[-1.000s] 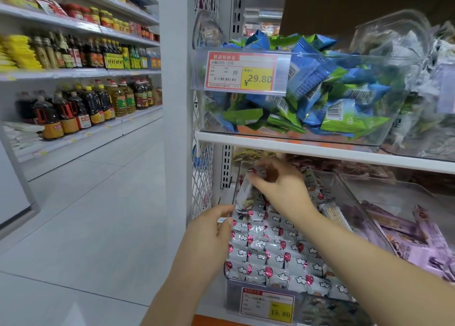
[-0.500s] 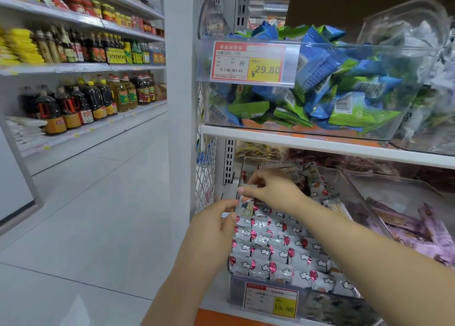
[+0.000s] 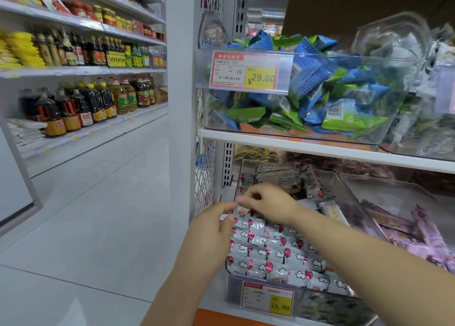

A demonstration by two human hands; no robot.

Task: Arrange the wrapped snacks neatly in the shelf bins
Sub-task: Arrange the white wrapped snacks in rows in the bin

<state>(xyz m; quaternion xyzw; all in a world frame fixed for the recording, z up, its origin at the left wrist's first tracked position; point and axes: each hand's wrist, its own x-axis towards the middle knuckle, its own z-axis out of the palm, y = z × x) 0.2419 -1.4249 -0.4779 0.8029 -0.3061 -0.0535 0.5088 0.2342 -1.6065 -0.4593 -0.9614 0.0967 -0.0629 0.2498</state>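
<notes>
Change: right hand [image 3: 268, 202] has brought the snack [image 3: 242, 212] down from the back of the bin [image 3: 357, 202] to the far end of the rows [image 3: 270, 252], close to the left hand [image 3: 211, 229].
Right hand: pinches the snack by its upper end, fingers curled over it.
Left hand: at the left wall of the bin, fingertips just at the left edge of the snack; I cannot tell if it grips.
Snack: between both hands, near the back left of the bin, its lower end at the far row.
Around: loose packets [image 3: 283, 178] are piled behind the hands; purple packets [image 3: 418, 232] lie in the next bin to the right; a price tag [image 3: 267, 298] is on the front wall.
In the way: the shelf board [image 3: 320, 148] hangs over the back of the bin.
Axis: the snack seems near upright, printed face to the camera; the row packets lie flat, long axis across the bin.
</notes>
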